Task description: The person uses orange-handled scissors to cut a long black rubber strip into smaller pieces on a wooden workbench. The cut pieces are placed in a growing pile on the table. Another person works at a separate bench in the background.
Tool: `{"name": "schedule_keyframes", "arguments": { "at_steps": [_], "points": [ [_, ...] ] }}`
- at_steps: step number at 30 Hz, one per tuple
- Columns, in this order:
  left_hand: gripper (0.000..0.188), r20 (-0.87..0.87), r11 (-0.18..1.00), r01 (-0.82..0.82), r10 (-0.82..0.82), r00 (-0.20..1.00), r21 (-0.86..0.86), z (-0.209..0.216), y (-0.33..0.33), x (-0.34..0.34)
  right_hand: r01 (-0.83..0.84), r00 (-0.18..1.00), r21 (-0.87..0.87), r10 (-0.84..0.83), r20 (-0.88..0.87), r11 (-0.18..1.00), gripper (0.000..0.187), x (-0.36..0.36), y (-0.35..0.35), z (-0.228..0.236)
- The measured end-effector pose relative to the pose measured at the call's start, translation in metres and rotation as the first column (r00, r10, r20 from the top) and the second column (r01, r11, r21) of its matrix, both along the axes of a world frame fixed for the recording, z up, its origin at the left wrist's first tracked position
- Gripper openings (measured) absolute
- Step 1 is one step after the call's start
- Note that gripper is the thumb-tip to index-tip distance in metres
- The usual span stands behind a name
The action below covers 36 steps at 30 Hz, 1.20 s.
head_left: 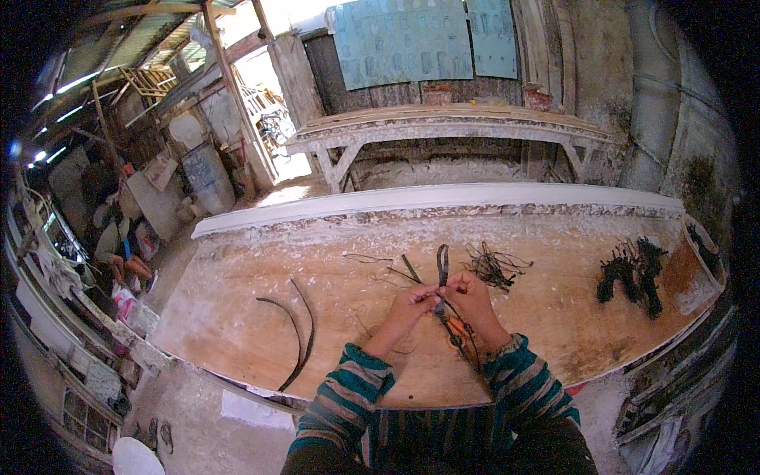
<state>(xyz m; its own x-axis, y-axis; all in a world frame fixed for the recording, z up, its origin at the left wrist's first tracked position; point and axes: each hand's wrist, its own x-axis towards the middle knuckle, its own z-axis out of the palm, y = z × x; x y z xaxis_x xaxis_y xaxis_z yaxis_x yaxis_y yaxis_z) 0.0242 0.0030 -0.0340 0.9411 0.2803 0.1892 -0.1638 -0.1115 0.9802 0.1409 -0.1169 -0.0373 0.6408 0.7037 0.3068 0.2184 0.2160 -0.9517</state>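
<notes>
My left hand [412, 306] and my right hand [473, 301] meet over the middle of a wooden tabletop [237, 317]. Both are closed, fingertips pinching a dark flat strap [442, 260] whose folded loop stands up above them. Thin dark strands hang below the fingers. Just beneath my hands lies an orange-and-dark tool [455, 332], partly hidden, its kind unclear. Beyond the left hand, short dark strips [410, 269] rest on the wood. A loose heap of thin dark cords [492, 267] lies past the right hand. Two long curved dark strips [305, 336] are off to the left.
Bundles of black cords [633, 273] lie at the right, beside a tipped clay-coloured pot [697, 273]. A white raised ledge [435, 198] runs along the table's far edge. Behind stands a whitish bench [451, 127]. A person [123, 249] sits low at far left.
</notes>
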Motion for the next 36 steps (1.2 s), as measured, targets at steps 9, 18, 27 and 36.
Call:
{"name": "schedule_keyframes", "arguments": {
  "at_steps": [9, 18, 27, 36],
  "points": [
    [0.027, 0.032, 0.993, 0.011, -0.007, 0.999, -0.119, 0.009, -0.010, -0.001, 0.005, 0.999, -0.018, -0.005, -0.041, 1.000, 0.014, -0.003, -0.002, 0.000],
    [0.032, 0.051, 0.988, 0.088, -0.083, 0.995, -0.124, 0.000, -0.002, 0.003, -0.022, 0.996, -0.004, 0.022, -0.081, 1.000, 0.013, -0.007, -0.003, 0.006],
    [0.028, -0.083, 0.902, -0.173, 0.153, 0.985, -0.396, 0.007, -0.003, 0.001, 0.064, 0.983, 0.001, -0.063, 0.172, 0.998, 0.009, -0.016, -0.009, 0.026],
    [0.021, -0.007, 0.766, -0.164, 0.204, 0.979, -0.621, 0.009, 0.001, 0.000, 0.101, 0.720, -0.041, -0.044, 0.692, 0.994, 0.025, -0.028, -0.010, 0.029]
  ]
}}
